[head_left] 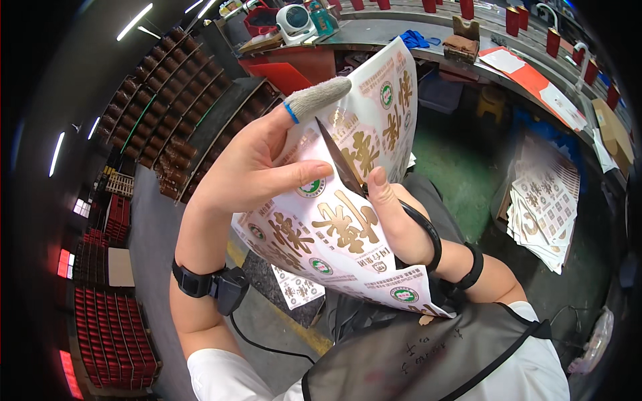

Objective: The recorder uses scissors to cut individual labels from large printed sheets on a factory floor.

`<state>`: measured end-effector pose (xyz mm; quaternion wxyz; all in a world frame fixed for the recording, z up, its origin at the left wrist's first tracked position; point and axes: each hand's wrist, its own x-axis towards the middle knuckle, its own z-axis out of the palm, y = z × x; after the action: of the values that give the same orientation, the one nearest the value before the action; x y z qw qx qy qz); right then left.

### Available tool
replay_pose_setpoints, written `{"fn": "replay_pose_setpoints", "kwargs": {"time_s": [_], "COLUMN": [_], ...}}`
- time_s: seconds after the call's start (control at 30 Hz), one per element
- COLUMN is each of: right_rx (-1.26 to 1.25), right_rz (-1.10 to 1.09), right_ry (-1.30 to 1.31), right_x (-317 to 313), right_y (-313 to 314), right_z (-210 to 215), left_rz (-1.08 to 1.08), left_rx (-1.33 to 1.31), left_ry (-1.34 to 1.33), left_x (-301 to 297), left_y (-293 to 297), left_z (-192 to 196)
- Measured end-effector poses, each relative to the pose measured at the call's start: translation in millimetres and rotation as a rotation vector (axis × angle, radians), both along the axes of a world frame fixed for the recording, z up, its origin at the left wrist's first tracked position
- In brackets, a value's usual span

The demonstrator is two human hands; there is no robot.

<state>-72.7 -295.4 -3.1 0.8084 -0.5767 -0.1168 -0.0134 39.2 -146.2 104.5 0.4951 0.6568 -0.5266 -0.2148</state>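
A large white sheet (344, 224) printed with gold characters and green round emblems lies curved in front of my body. My left hand (257, 164) holds its left side, thumb on the printed face and other fingers behind. A grey finger cot (319, 97) with a blue rim covers its index finger. My right hand (404, 234) is closed on scissors (342, 159), their black handle loop showing by the palm. The dark blades point up and left toward my left hand, against the sheet; a cut runs beside them. Part of the lower blade is hidden.
Stacked printed sheets (545, 207) lie at the right, beyond my knee. A long metal bench (381, 30) curves across the back, with several red cylinders, blue gloves (413, 39) and a small white fan (294, 23). Racks of red and brown containers (114, 334) stand at the left.
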Motion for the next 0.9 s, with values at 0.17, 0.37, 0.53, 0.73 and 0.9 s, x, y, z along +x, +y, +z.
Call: {"fn": "replay_pose_setpoints", "kwargs": {"time_s": [0.17,0.37,0.53,0.73,0.9], "right_rx": [0.139,0.133,0.169,0.407,0.466], "right_rz": [0.027,0.056,0.136,0.295,0.272], "right_ry": [0.038,-0.019,-0.045,0.073,0.073], "right_x": [-0.2,2.5,-3.2,-0.1,12.4], "right_y": [5.1,7.5,8.2,12.8,21.7], "right_z": [-5.0,-10.4,-5.7,-3.9,1.8], "left_rz": [0.038,0.109,0.072,0.044,0.050], "left_rx": [0.013,0.026,-0.051,-0.125,-0.273], "left_ry": [0.024,0.130,0.162,0.165,0.099], "left_x": [-2.4,-1.0,-2.5,-2.4,-1.4], "left_y": [-0.2,1.4,5.1,9.8,5.1], "left_z": [-1.4,-3.2,-9.7,-17.5,-16.0]}}
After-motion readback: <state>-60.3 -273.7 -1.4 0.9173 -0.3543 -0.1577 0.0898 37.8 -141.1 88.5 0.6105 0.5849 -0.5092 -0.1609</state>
